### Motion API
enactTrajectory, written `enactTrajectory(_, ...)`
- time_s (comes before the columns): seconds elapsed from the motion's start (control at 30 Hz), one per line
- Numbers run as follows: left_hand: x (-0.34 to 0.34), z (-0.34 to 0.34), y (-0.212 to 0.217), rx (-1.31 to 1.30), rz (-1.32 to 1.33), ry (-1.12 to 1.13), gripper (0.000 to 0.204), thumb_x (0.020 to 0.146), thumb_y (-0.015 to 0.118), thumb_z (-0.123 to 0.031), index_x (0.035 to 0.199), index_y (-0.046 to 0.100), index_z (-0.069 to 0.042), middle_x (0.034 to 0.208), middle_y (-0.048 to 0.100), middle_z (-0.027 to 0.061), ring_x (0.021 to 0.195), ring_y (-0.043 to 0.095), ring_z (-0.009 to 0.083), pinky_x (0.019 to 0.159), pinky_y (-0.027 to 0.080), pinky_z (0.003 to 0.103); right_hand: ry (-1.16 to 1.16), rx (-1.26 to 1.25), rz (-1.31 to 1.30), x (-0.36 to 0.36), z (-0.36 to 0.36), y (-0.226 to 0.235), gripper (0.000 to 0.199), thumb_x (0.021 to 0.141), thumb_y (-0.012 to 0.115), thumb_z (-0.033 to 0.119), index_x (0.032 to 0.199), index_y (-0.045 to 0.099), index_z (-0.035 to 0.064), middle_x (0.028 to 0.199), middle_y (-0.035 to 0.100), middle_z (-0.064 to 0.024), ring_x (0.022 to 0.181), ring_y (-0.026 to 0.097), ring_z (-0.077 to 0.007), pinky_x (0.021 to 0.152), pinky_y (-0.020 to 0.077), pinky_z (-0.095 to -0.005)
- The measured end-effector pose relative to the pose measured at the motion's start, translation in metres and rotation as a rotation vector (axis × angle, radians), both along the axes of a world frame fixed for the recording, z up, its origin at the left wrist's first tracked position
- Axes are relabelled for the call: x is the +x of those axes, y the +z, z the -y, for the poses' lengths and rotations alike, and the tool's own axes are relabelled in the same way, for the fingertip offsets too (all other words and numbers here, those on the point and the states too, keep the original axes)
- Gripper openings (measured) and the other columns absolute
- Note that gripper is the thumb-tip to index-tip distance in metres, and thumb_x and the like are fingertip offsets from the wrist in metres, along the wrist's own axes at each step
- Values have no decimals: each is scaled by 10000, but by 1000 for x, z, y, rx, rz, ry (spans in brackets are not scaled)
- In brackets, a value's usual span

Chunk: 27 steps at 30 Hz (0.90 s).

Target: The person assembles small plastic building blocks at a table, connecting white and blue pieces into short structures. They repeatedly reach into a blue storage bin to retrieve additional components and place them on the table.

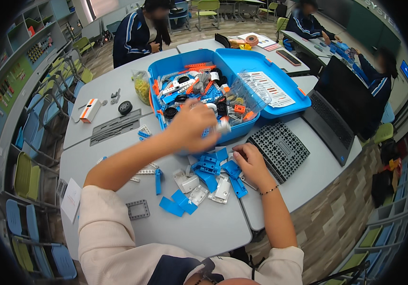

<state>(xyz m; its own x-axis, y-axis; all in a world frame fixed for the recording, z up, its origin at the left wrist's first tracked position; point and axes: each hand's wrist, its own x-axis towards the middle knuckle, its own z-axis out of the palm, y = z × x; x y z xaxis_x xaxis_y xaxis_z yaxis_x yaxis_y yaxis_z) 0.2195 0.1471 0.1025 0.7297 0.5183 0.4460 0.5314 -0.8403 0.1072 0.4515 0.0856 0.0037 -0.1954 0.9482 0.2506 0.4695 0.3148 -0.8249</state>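
Observation:
A large blue box [238,131] full of mixed building pieces stands in the middle of the table. My left hand [192,127], blurred by motion, reaches over its near edge. Its fingers and thumb close round a small white and grey piece [223,125], whose exact kind is smeared. My right hand [250,162] lies loosely at the table, beside a heap of blue panels [208,164], its fingers slightly bent and apart with nothing seen in them. White curved panels [220,189] and flat blue panels [178,203] are spread in front of my hands.
A black pegged plate [280,149] and an open laptop [330,118] stand to the right. At left lie grey beams [116,130], a wheel [125,108] and a white-orange block [90,110]. A bag of yellow pieces [141,88] leans by the box. Another person [137,35] stands across the table.

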Motion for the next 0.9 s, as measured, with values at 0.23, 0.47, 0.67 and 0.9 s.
enactTrajectory(0.23,21,64,-52,219,-247,29,272,754,676,-319,817,620,-61,900,538,50,961,499,222,1073,234,534,-32,-58,-70,0,-2,-8,236,905,566,170,1021,629,-25,949,598,-123,872,580,-226,787,468,-327)
enactTrajectory(0.47,36,54,-52,246,-117,75,341,777,660,-372,913,570,-72,906,516,61,946,501,234,1059,231,533,-42,-85,-294,2,-7,-15,309,937,536,230,1117,588,-15,940,587,-101,858,567,-177,786,464,-300)
enactTrajectory(0.67,22,26,-15,230,81,168,291,775,671,-305,948,591,-85,930,551,85,933,538,249,991,308,473,92,-8,-114,2,3,-1,511,832,660,303,1222,516,6,1130,542,-140,1023,540,-250,891,446,-352)
enactTrajectory(0.9,-35,-34,4,-339,-176,310,315,768,702,-215,1041,620,-82,988,585,88,974,551,282,854,443,418,87,49,119,-5,9,15,571,718,740,260,1199,535,31,1168,542,-154,1105,499,-319,965,399,-404)
